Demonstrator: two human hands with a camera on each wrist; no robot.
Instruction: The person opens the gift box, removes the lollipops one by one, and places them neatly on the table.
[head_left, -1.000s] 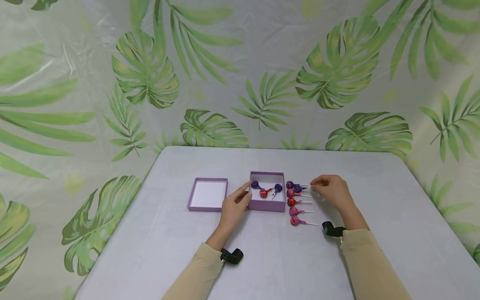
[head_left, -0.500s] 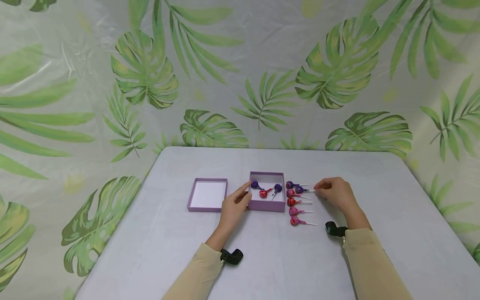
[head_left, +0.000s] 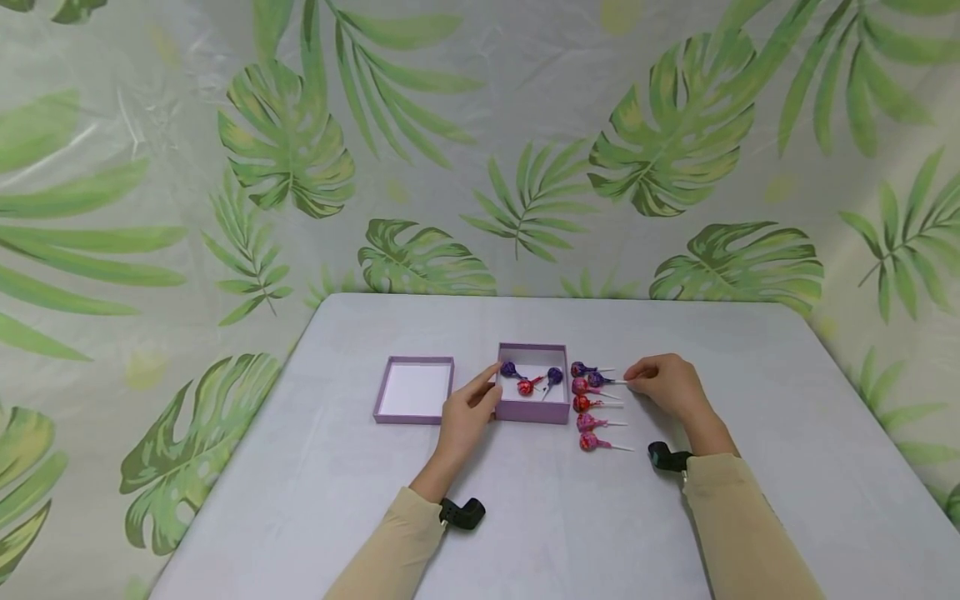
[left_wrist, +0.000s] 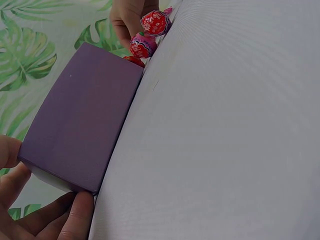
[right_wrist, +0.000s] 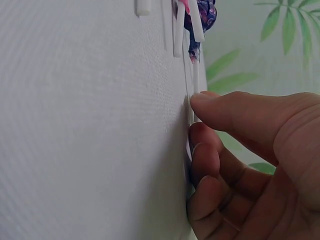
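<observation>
- Our left hand touches the left side of the purple box, fingers spread.
- To the right of the box, our right hand pinches the white stick of a purple lollipop between thumb and finger.
- Five other lollipops lie in a column just right of the box.
- Inside the box we see two purple candies and a red candy.
- Left of the box lies a shallow purple-rimmed tray.

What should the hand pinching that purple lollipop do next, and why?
Maybe the right hand should lift the purple lollipop slightly: the hand pinches its stick, and a pink lollipop lies close by, so dragging might bump it.
</observation>
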